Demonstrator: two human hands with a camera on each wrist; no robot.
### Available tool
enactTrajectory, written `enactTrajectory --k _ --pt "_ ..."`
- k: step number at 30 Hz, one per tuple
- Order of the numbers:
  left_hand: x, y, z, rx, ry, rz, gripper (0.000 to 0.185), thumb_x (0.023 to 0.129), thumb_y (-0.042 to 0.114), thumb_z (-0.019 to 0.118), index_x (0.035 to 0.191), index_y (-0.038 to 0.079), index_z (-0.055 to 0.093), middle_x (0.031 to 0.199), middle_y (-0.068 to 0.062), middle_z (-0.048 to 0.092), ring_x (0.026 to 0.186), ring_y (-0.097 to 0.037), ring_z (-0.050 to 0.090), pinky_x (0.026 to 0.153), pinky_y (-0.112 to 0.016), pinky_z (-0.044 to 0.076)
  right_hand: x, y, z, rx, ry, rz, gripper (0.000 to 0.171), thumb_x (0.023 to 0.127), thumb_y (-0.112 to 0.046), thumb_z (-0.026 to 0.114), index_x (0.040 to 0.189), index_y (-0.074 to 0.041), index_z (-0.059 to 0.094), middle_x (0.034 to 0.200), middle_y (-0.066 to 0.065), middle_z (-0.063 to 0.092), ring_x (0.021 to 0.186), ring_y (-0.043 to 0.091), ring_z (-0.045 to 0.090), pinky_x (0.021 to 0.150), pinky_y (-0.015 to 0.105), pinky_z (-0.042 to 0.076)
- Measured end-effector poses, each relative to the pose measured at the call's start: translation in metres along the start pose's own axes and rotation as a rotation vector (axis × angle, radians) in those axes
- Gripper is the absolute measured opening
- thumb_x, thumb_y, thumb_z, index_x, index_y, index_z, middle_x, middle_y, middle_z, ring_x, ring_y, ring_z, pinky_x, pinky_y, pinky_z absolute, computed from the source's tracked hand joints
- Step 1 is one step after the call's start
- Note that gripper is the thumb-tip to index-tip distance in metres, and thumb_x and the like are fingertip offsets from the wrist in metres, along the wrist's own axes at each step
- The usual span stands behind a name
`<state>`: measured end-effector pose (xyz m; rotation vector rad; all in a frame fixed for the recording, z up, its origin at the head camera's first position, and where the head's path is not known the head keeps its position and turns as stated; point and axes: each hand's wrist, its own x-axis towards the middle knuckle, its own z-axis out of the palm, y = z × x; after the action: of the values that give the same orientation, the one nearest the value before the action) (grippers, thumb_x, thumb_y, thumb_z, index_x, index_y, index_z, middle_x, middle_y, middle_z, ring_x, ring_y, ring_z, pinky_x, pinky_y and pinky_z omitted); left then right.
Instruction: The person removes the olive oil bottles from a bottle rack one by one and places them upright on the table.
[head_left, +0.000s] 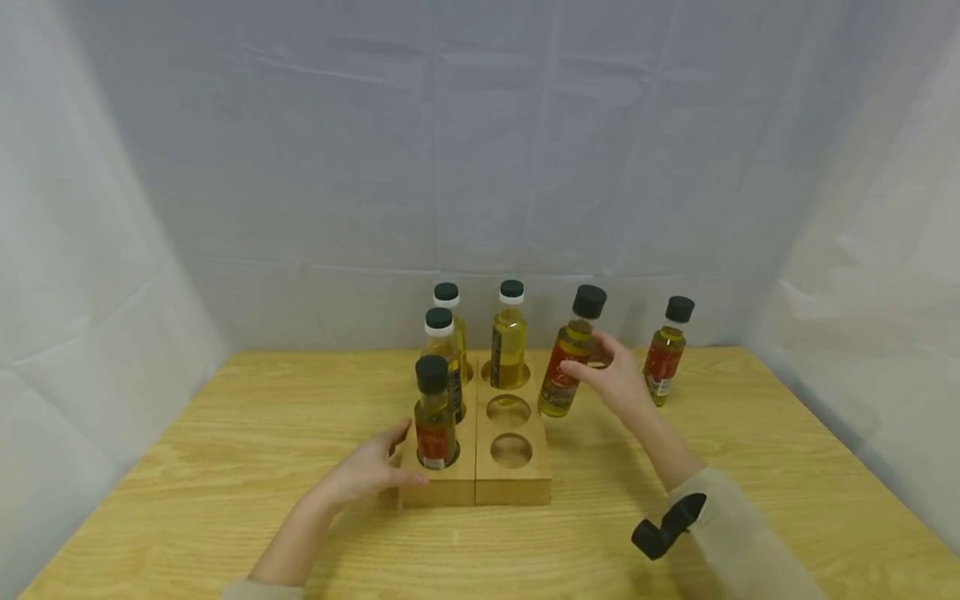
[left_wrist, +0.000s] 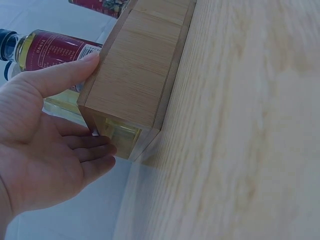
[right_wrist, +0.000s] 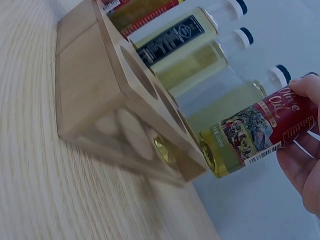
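My right hand (head_left: 618, 379) grips a small olive oil bottle (right_wrist: 262, 127) with a red label and black cap. The bottle leans, its base beside the right edge of the wooden bottle rack (head_left: 513, 492). My left hand (head_left: 367, 467) holds the rack's front left corner, thumb on the front edge and fingers along the side, as the left wrist view shows. In the rack's front left hole stands another red-label bottle (head_left: 435, 425). Behind it are two green-capped bottles of yellow oil, the nearer one (head_left: 441, 340) partly hidden. A third green-capped bottle (head_left: 510, 337) fills the back right hole.
Two vacant holes, the middle one (head_left: 508, 410) and the front one (head_left: 512, 450), show in the rack's right row. A further red-label bottle (head_left: 666, 354) stands on the wooden table (head_left: 225, 467), right of the rack. White sheeting (head_left: 375, 167) hangs behind and at both sides.
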<state>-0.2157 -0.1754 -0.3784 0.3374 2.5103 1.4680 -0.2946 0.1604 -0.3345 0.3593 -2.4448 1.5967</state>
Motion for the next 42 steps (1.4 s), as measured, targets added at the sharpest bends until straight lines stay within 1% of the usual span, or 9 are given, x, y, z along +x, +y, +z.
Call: enactTrajectory --k 6,10,13,17,24,28,37,39,42 --pt "0.001 0.002 -0.001 0.013 0.002 0.002 0.101 0.074 0.024 0.078 0.142 -0.013 0.014 0.146 -0.032 0.017 0.13 -0.051 0.02 0.105 -0.058 0.021 -0.005 0.012 -0.023 -0.081 0.069 0.004 0.063 0.082 -0.028 0.071 0.133 0.0 0.046 0.115 0.02 0.057 0.103 0.033 0.056 0.083 0.042 0.051" --pt "0.0 0.001 -0.001 0.026 0.004 0.004 0.1 0.074 0.024 0.078 0.142 -0.014 0.014 0.145 -0.033 0.018 0.13 -0.051 0.021 0.105 -0.058 0.022 -0.008 0.022 -0.035 -0.075 0.087 0.01 0.061 0.084 -0.026 0.069 0.134 0.001 0.045 0.114 0.021 0.057 0.102 0.031 0.055 0.078 0.035 0.051" --pt "-0.002 0.001 -0.002 0.037 0.008 0.005 0.099 0.074 0.023 0.078 0.141 -0.015 0.015 0.144 -0.035 0.019 0.129 -0.052 0.022 0.104 -0.058 0.023 -0.011 0.027 -0.045 -0.075 0.081 0.04 0.065 0.086 -0.029 0.067 0.137 0.001 0.04 0.117 0.02 0.054 0.101 0.027 0.053 0.075 0.027 0.048" --pt "-0.003 0.001 -0.002 0.04 0.008 0.004 0.098 0.075 0.021 0.078 0.14 -0.015 0.015 0.143 -0.036 0.019 0.128 -0.053 0.023 0.104 -0.058 0.023 -0.015 0.032 -0.057 -0.087 0.076 0.067 0.066 0.087 -0.034 0.065 0.136 0.0 0.039 0.12 0.019 0.053 0.1 0.018 0.052 0.076 0.022 0.047" --pt "-0.003 0.001 -0.002 0.038 -0.001 0.002 0.098 0.075 0.021 0.077 0.141 -0.015 0.015 0.144 -0.035 0.018 0.129 -0.052 0.022 0.104 -0.058 0.023 -0.022 0.042 -0.076 -0.127 0.112 0.037 0.058 0.087 -0.033 0.065 0.131 -0.001 0.046 0.116 0.017 0.056 0.09 0.001 0.052 0.074 0.021 0.047" --pt "-0.003 0.001 -0.002 0.035 0.0 0.006 0.098 0.075 0.021 0.077 0.141 -0.015 0.015 0.144 -0.035 0.018 0.129 -0.052 0.022 0.104 -0.059 0.023 -0.025 0.049 -0.085 -0.147 0.136 0.03 0.058 0.087 -0.032 0.065 0.131 0.0 0.047 0.115 0.017 0.057 0.088 -0.003 0.052 0.075 0.018 0.046" --pt "-0.003 0.002 -0.002 0.037 0.002 0.009 0.098 0.075 0.02 0.078 0.14 -0.016 0.014 0.144 -0.035 0.018 0.128 -0.052 0.023 0.104 -0.058 0.024 -0.034 0.061 -0.103 -0.189 0.147 0.055 0.06 0.087 -0.034 0.065 0.131 0.001 0.045 0.122 0.021 0.053 0.096 0.008 0.051 0.075 0.019 0.046" --pt "-0.003 0.001 -0.002 0.039 0.001 0.012 0.098 0.075 0.02 0.078 0.14 -0.016 0.014 0.144 -0.035 0.018 0.128 -0.052 0.023 0.104 -0.058 0.024 -0.035 0.063 -0.106 -0.202 0.146 0.06 0.06 0.087 -0.034 0.064 0.131 0.002 0.045 0.122 0.022 0.053 0.1 0.016 0.053 0.077 0.022 0.046" --pt "-0.003 0.001 -0.002 0.037 0.0 0.019 0.098 0.075 0.02 0.078 0.14 -0.016 0.014 0.144 -0.035 0.018 0.129 -0.052 0.023 0.104 -0.058 0.023 -0.036 0.068 -0.109 -0.204 0.136 0.072 0.062 0.087 -0.035 0.064 0.133 0.002 0.043 0.124 0.024 0.051 0.107 0.031 0.052 0.082 0.034 0.047"
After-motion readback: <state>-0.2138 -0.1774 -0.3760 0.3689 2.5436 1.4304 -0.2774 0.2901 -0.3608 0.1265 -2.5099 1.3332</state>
